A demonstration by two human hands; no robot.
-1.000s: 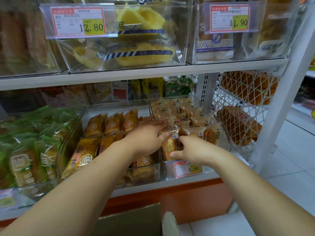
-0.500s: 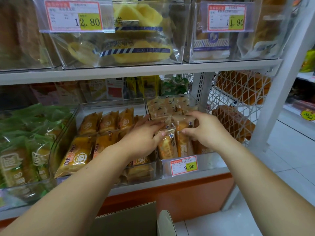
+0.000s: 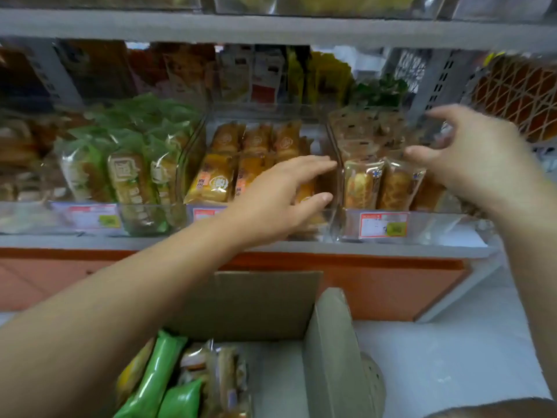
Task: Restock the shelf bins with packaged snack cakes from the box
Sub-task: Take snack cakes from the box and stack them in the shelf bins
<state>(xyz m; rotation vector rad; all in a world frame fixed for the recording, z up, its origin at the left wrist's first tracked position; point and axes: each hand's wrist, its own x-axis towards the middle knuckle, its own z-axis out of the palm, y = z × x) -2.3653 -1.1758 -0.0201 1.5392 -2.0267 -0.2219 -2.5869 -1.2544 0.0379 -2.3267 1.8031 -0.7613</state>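
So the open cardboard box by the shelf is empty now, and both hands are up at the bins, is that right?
Not quite. The head view shows the box holds green and clear-wrapped packs. Both hands, left and right, are up at the bins.

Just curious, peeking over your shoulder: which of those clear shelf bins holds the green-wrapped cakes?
The left bin, beside the left hand. Its packets are green; the middle bin holds orange-yellow ones, and the right bin clear-wrapped ones.

Price tags (image 3: 383,224) on the bins are blurred, unreadable.
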